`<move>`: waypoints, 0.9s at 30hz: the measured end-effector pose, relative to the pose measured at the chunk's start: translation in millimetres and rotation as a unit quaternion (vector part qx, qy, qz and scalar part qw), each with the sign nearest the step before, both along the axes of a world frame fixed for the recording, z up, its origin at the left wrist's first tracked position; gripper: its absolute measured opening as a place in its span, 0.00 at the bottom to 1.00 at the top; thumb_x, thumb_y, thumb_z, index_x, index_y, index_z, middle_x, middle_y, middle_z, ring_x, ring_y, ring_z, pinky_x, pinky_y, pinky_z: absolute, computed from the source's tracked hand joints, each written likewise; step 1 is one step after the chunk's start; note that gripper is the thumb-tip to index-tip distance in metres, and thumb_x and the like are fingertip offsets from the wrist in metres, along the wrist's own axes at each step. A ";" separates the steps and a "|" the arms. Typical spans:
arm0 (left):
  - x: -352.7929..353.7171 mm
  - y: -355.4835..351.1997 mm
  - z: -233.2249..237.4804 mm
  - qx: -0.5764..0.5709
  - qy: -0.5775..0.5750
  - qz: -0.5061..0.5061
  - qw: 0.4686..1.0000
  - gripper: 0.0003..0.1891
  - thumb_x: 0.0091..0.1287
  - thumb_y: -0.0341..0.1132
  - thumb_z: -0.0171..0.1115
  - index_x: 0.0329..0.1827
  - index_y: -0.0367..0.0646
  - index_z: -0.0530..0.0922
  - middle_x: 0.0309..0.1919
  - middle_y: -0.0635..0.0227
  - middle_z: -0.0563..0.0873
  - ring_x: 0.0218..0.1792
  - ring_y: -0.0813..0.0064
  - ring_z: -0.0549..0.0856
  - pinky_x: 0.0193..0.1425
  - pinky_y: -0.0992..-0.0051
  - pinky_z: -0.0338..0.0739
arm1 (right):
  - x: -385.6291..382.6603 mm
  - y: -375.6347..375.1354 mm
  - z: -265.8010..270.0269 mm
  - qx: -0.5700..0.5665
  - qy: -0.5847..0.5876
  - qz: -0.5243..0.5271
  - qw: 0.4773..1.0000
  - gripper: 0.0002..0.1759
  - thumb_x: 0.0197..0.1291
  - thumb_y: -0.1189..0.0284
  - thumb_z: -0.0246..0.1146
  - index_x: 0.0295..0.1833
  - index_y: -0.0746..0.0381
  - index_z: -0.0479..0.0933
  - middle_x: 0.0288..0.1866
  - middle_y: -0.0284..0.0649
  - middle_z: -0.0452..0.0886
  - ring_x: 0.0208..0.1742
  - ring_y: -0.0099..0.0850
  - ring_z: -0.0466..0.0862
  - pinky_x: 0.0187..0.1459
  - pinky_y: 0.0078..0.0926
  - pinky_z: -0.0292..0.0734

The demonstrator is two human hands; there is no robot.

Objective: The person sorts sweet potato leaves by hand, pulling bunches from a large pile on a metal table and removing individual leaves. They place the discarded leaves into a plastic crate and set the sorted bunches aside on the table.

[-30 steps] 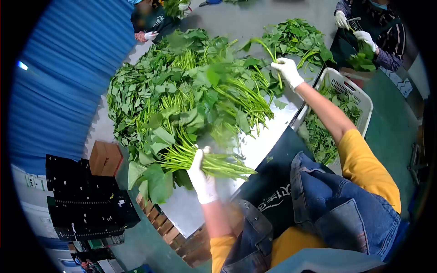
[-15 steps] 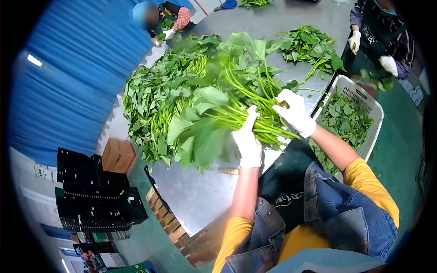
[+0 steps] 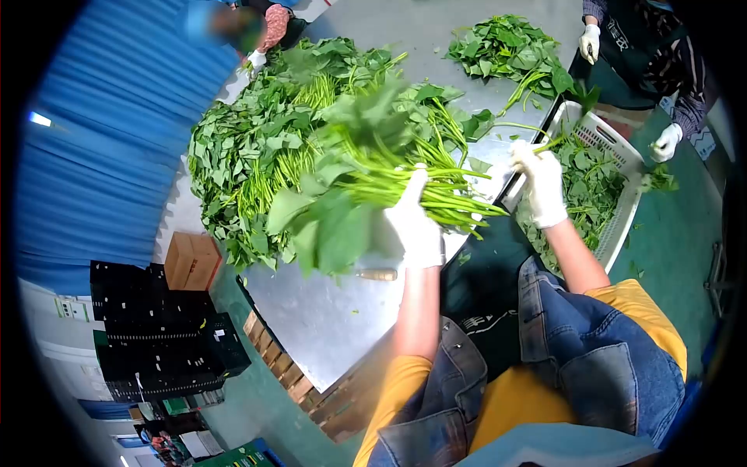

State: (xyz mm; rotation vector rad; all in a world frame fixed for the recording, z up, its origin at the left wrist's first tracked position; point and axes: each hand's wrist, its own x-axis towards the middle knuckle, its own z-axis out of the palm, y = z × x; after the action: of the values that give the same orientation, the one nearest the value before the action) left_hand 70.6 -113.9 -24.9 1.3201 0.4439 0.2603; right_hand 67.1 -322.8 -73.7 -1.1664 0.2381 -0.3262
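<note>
My left hand (image 3: 414, 229) is closed around a thick bunch of leafy greens (image 3: 436, 191), its leaves pointing left and the stem ends pointing right. The bunch is held above the metal table, partly blurred. My right hand (image 3: 539, 183), fingers pinched together, is apart from the bunch at the near side of the white crate (image 3: 634, 206). A short green stem (image 3: 549, 145) shows at its fingertips. Under the bunch, a light wooden handle (image 3: 377, 275) lies on the table; its other end is hidden.
A large heap of greens (image 3: 264, 148) covers the left of the metal table (image 3: 311, 327), with a smaller pile (image 3: 510, 50) farther back. Loose greens fill the crate. One co-worker's gloved hands (image 3: 667, 143) are at right; another person is at the far left. A cardboard box (image 3: 191, 261) stands left.
My right hand has moved away from the bunch, rightward to the crate, with a stem at its fingers. My left hand keeps hold of the greens. The view has shifted slightly.
</note>
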 end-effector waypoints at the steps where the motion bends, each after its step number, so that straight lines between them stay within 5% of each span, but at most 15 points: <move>1: -2.5 13.3 4.2 -0.119 -0.022 -0.024 0.992 0.15 0.56 0.20 0.67 0.48 0.34 0.79 0.42 0.64 0.83 0.39 0.72 0.82 0.47 0.73 0.79 | 7.0 -19.1 -11.6 0.162 -0.011 -0.009 0.987 0.16 0.66 0.69 0.61 0.52 0.71 0.75 0.47 0.44 0.81 0.41 0.25 0.81 0.41 0.21 0.79; 3: -8.5 20.6 7.2 -0.234 -0.040 -0.048 0.970 0.13 0.57 0.21 0.66 0.47 0.33 0.81 0.41 0.63 0.84 0.39 0.71 0.83 0.46 0.72 0.80 | 16.6 -42.3 -27.0 0.289 -0.037 0.121 0.949 0.25 0.72 0.61 0.52 0.64 0.70 0.66 0.52 0.43 0.78 0.47 0.26 0.79 0.49 0.23 0.75; 4: -9.0 18.5 8.7 -0.202 -0.024 -0.073 0.976 0.13 0.57 0.21 0.66 0.46 0.33 0.81 0.41 0.63 0.84 0.39 0.72 0.83 0.46 0.72 0.80 | 10.4 -31.5 -2.5 0.239 0.017 0.150 0.959 0.27 0.72 0.61 0.51 0.68 0.69 0.62 0.53 0.44 0.78 0.47 0.27 0.80 0.51 0.23 0.75; 7: -17.7 8.0 6.4 -0.105 0.028 -0.152 0.982 0.14 0.56 0.21 0.67 0.46 0.33 0.81 0.39 0.62 0.85 0.37 0.73 0.84 0.45 0.74 0.80 | 3.2 13.7 51.2 -0.147 -0.021 0.305 0.941 0.23 0.60 0.70 0.63 0.60 0.67 0.75 0.51 0.38 0.83 0.47 0.23 0.82 0.48 0.22 0.76; 9: -18.9 3.7 -3.4 -0.116 -0.013 -0.197 0.973 0.15 0.58 0.22 0.66 0.49 0.35 0.79 0.38 0.64 0.85 0.37 0.74 0.84 0.43 0.76 0.80 | 8.6 33.2 59.5 -0.189 -0.066 0.393 0.897 0.17 0.58 0.73 0.64 0.52 0.68 0.79 0.47 0.37 0.84 0.43 0.22 0.83 0.46 0.21 0.76; 14: -28.7 0.4 17.9 -0.111 0.062 -0.139 0.982 0.13 0.57 0.23 0.67 0.47 0.36 0.79 0.38 0.66 0.84 0.37 0.75 0.83 0.44 0.77 0.78 | 9.4 45.4 25.4 -0.188 -0.035 0.303 0.934 0.13 0.58 0.72 0.66 0.46 0.68 0.79 0.37 0.36 0.84 0.37 0.22 0.81 0.42 0.21 0.76; 15: -17.2 12.2 -13.9 0.166 -0.020 -0.150 0.974 0.12 0.58 0.23 0.67 0.45 0.36 0.79 0.39 0.66 0.83 0.40 0.75 0.82 0.48 0.76 0.77 | 5.9 40.8 9.0 -0.145 -0.075 0.219 0.962 0.12 0.59 0.71 0.66 0.44 0.68 0.79 0.36 0.36 0.83 0.36 0.22 0.80 0.42 0.21 0.75; 16: -20.8 17.4 -2.6 0.071 -0.063 -0.138 0.986 0.13 0.57 0.23 0.66 0.45 0.36 0.79 0.40 0.65 0.84 0.41 0.75 0.82 0.50 0.75 0.76 | 7.0 30.2 10.9 -0.074 -0.048 0.138 0.986 0.12 0.61 0.70 0.64 0.45 0.67 0.78 0.38 0.35 0.81 0.38 0.21 0.79 0.42 0.19 0.73; 17: -23.6 25.0 10.7 -0.025 -0.105 -0.124 0.986 0.14 0.57 0.22 0.66 0.46 0.36 0.78 0.41 0.64 0.84 0.42 0.74 0.82 0.52 0.75 0.76 | 1.5 8.9 18.0 -0.169 -0.118 0.109 0.972 0.13 0.63 0.68 0.61 0.47 0.66 0.78 0.41 0.35 0.81 0.41 0.21 0.79 0.45 0.19 0.73; 19: -24.5 33.0 28.5 -0.163 -0.096 -0.064 0.980 0.16 0.57 0.22 0.66 0.49 0.35 0.76 0.42 0.62 0.84 0.43 0.73 0.82 0.54 0.73 0.75 | 10.5 -16.6 0.0 0.073 -0.001 0.065 0.995 0.14 0.65 0.67 0.58 0.49 0.66 0.78 0.43 0.35 0.82 0.42 0.21 0.80 0.45 0.18 0.73; 21: -19.3 36.0 22.6 -0.142 -0.105 -0.067 0.982 0.18 0.56 0.22 0.66 0.51 0.34 0.75 0.42 0.61 0.84 0.43 0.72 0.82 0.54 0.73 0.75 | -6.3 -16.9 13.2 -0.138 0.003 0.140 0.981 0.15 0.66 0.69 0.58 0.51 0.67 0.78 0.45 0.36 0.82 0.44 0.22 0.81 0.48 0.20 0.74; 23: -21.4 28.8 18.4 -0.129 -0.113 -0.130 0.977 0.18 0.56 0.22 0.65 0.51 0.34 0.75 0.42 0.61 0.84 0.44 0.72 0.82 0.55 0.73 0.75 | -17.2 13.3 41.5 -0.093 0.011 0.258 0.961 0.15 0.60 0.72 0.61 0.52 0.67 0.80 0.46 0.38 0.83 0.47 0.24 0.81 0.53 0.22 0.74; 24: -29.5 19.8 19.5 0.002 -0.148 -0.160 0.976 0.19 0.56 0.21 0.65 0.52 0.34 0.75 0.42 0.61 0.84 0.43 0.72 0.83 0.54 0.73 0.76 | -16.4 23.1 37.6 -0.158 -0.034 0.274 0.948 0.15 0.59 0.71 0.62 0.51 0.65 0.80 0.45 0.38 0.83 0.45 0.24 0.81 0.50 0.21 0.75; 25: -27.2 14.5 22.2 -0.157 -0.068 -0.177 0.969 0.19 0.56 0.20 0.65 0.52 0.34 0.76 0.42 0.62 0.85 0.41 0.72 0.83 0.52 0.74 0.77 | -14.4 35.1 49.1 -0.218 -0.088 0.282 0.930 0.14 0.58 0.71 0.64 0.49 0.64 0.81 0.42 0.38 0.83 0.41 0.24 0.80 0.47 0.22 0.75; 27: -39.0 1.3 34.7 -0.201 -0.048 -0.189 0.960 0.17 0.57 0.21 0.66 0.50 0.35 0.78 0.41 0.63 0.85 0.39 0.73 0.84 0.49 0.75 0.79 | -5.4 45.9 38.5 -0.250 -0.185 0.307 0.900 0.12 0.56 0.71 0.66 0.44 0.66 0.81 0.39 0.37 0.82 0.38 0.24 0.79 0.42 0.23 0.74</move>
State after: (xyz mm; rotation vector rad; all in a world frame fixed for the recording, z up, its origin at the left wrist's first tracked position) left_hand 31.6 -112.5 9.7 0.9621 0.1444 -0.0844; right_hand 61.7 -276.9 -35.2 -1.5851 -0.5782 -0.0373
